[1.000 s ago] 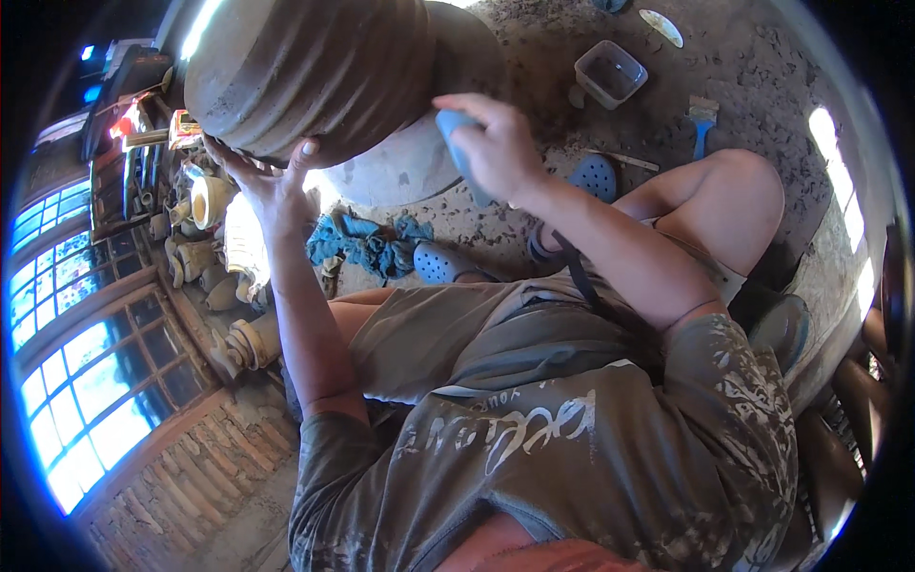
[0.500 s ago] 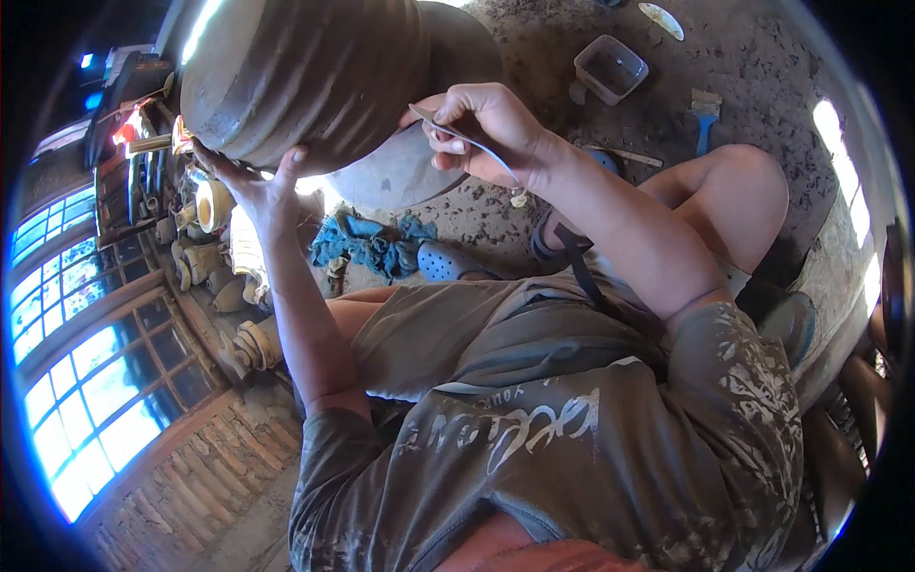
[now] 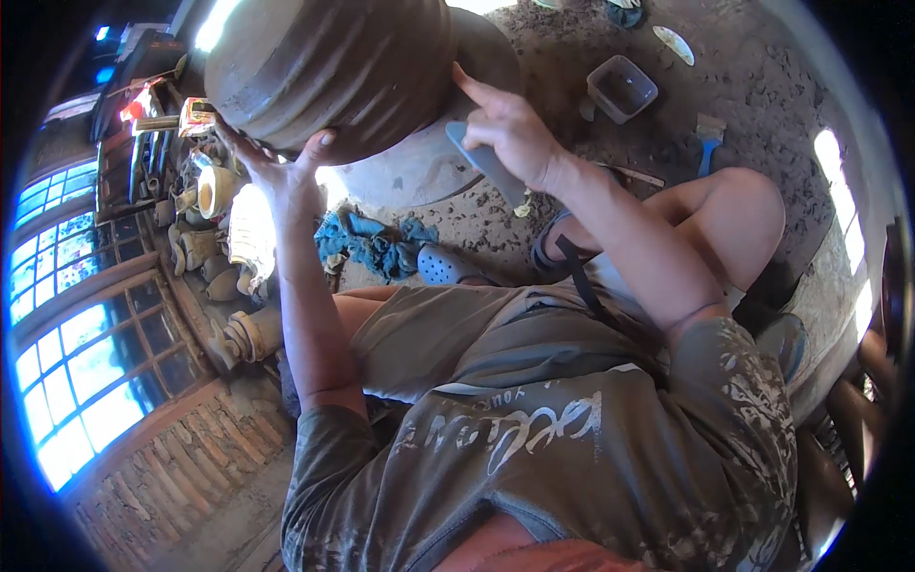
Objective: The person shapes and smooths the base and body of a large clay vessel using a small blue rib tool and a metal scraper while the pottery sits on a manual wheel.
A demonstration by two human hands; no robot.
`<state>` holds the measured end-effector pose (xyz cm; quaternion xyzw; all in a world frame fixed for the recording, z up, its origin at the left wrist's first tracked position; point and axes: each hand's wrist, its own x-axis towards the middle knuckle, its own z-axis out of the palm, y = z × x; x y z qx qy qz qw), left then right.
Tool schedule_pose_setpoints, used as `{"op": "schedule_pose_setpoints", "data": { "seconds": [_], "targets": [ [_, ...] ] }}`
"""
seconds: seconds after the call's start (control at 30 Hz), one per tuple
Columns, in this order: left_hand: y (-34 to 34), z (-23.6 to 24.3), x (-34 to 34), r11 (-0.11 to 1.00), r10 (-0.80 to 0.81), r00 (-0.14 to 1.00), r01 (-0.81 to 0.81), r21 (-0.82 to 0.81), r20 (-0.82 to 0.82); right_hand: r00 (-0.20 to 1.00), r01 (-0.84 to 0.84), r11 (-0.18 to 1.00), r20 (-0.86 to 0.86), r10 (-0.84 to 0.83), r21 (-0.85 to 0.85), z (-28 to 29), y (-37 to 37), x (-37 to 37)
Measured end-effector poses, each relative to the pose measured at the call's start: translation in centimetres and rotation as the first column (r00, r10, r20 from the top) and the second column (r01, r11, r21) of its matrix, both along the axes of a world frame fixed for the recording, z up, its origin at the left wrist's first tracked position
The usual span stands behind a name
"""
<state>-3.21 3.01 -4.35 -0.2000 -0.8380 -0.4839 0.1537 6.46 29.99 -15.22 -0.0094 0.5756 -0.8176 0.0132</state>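
A large brown clay pot point(image 3: 329, 71) with ridged sides is tilted on its side at the top, above a round grey disc point(image 3: 400, 181). My left hand point(image 3: 276, 172) grips the pot's lower left edge, thumb on the near side and fingers partly hidden behind it. My right hand point(image 3: 510, 143) holds a thin, flat blue-grey tool point(image 3: 457, 132), its index finger extended to the pot's right side. The tool lies just below that finger, off the ridges.
Blue rags point(image 3: 353, 238), a clog point(image 3: 443, 265), a plastic tub point(image 3: 621, 91), a blue brush point(image 3: 710, 143) and an oval white piece point(image 3: 674, 44) lie on the dirt-strewn floor. Several pieces of pottery point(image 3: 214, 191) stand left, near windows. My crossed legs fill the middle.
The pot and my left hand have shifted a little right since half a second ago. My right hand has turned, its index finger now stretched out and the tool lower, under it.
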Motion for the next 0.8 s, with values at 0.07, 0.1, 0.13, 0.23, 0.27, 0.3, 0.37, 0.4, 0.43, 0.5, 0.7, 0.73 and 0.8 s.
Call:
{"op": "schedule_pose_setpoints", "data": {
  "seconds": [0.07,0.1,0.13,0.23,0.27,0.3,0.37,0.4,0.43,0.5,0.7,0.73,0.8],
  "targets": [
    [0.6,0.0,0.5,1.000,0.008,1.000,-0.008,-0.010,-0.023,0.998,0.060,0.998,0.011,-0.060,0.009,0.4,-2.2,1.3],
    [0.5,0.0,0.7,1.000,0.018,0.999,-0.019,-0.015,-0.036,1.000,-0.003,0.999,0.015,0.002,0.054,1.1,-3.2,2.3],
    [0.1,-0.3,0.6,1.000,0.023,0.998,-0.023,-0.002,-0.053,0.998,-0.067,0.993,0.023,0.065,0.100,2.0,-4.4,3.5],
    [0.5,-0.7,0.2,0.994,0.051,0.993,-0.060,-0.087,-0.108,0.926,-0.270,0.897,-0.160,0.342,0.349,0.3,-10.6,6.9],
    [0.4,-0.8,-0.1,0.994,0.037,0.991,-0.050,-0.099,-0.132,0.913,-0.221,0.911,-0.255,0.319,0.349,-0.3,-11.8,7.3],
    [0.1,-0.7,-0.1,0.995,0.029,0.992,-0.040,-0.087,-0.120,0.943,-0.152,0.935,-0.235,0.234,0.322,-0.4,-11.2,6.8],
    [-0.8,-0.3,0.5,0.997,0.021,0.995,-0.027,-0.066,-0.093,0.980,-0.014,0.964,-0.186,0.066,0.266,-0.6,-8.5,5.8],
    [-1.4,-0.1,0.5,0.991,0.076,0.994,-0.084,-0.107,-0.076,0.982,0.111,0.971,-0.170,-0.076,0.211,-0.3,-6.5,4.8],
    [-2.0,-0.2,0.6,0.995,0.049,0.997,-0.054,-0.085,-0.056,0.967,0.235,0.959,-0.139,-0.215,0.157,0.6,-4.3,3.8],
    [-2.5,-0.8,0.1,1.000,-0.012,1.000,0.011,-0.029,-0.023,0.985,0.170,0.962,-0.052,-0.162,0.215,2.1,-0.4,2.2],
    [0.3,-1.9,0.6,0.988,-0.024,1.000,0.025,0.153,-0.008,0.995,0.045,0.856,-0.096,0.006,0.515,2.7,-1.4,2.3],
    [0.3,-2.4,0.5,0.995,0.017,0.999,-0.013,0.098,-0.040,0.915,0.177,0.782,-0.393,0.092,0.597,2.3,-1.6,2.1],
    [0.5,-3.2,0.3,0.996,0.068,0.994,-0.063,0.058,-0.081,0.739,0.338,0.751,-0.654,0.160,0.567,2.5,-1.1,1.2]
  ]
}}
